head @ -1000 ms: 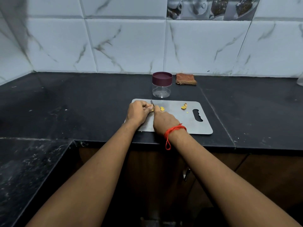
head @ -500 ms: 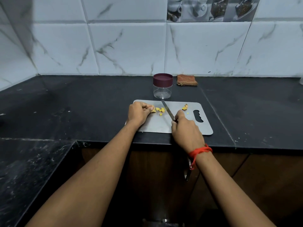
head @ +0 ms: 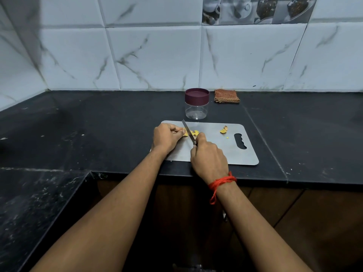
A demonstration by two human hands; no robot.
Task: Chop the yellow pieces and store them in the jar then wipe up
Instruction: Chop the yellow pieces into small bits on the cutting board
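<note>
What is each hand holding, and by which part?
The right hand grips the knife by its handle, which the fist hides; only the blade shows. The left hand pinches one end of a yellow piece on the cutting board.

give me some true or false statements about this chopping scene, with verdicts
1. The jar has its maroon lid on. True.
2. The right hand grips the knife, with its blade at the yellow pieces on the cutting board. True.
3. The folded cloth lies on the cutting board. False: it lies on the counter by the wall, to the right of the jar.
4. The jar is full of yellow pieces. False: it looks empty; the pieces are all on the board.
5. The left hand holds the yellow pieces down beside the blade. True.
</note>
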